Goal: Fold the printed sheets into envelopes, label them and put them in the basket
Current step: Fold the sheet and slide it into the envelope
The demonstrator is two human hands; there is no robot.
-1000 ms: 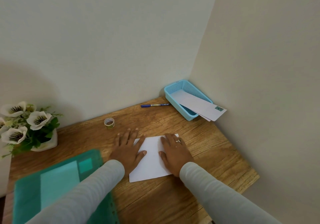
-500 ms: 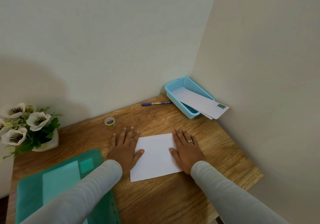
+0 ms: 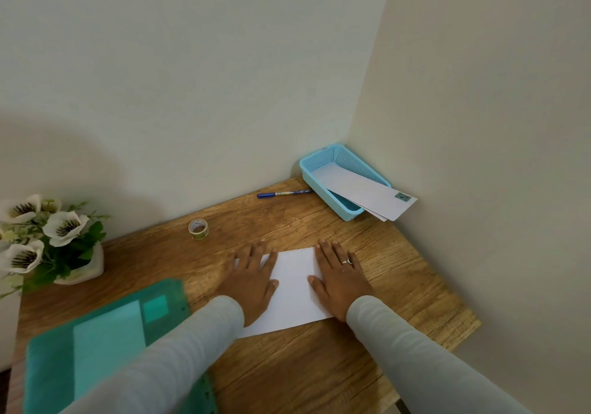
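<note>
Folded white sheet point(image 3: 292, 289) lies on the table point(image 3: 399, 285), nearer the person than the basket point(image 3: 323, 154) and left of it. Its side edges are covered. The left hand point(image 3: 252, 281) and right hand point(image 3: 340, 281) lie flat on it, fingers straight, pressing down. Its long axis runs left to right, the right end angled slightly toward the basket. Envelopes point(image 3: 367, 191) overhang the basket's near rim, and the lower ones are mostly hidden. The top envelope's label is too small to read.

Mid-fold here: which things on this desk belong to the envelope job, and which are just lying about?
Job: white sheet under left hand and right hand; pen; tape roll; blue basket holding finished envelopes; green folder, probably.
Lying about: potted flowers.
</note>
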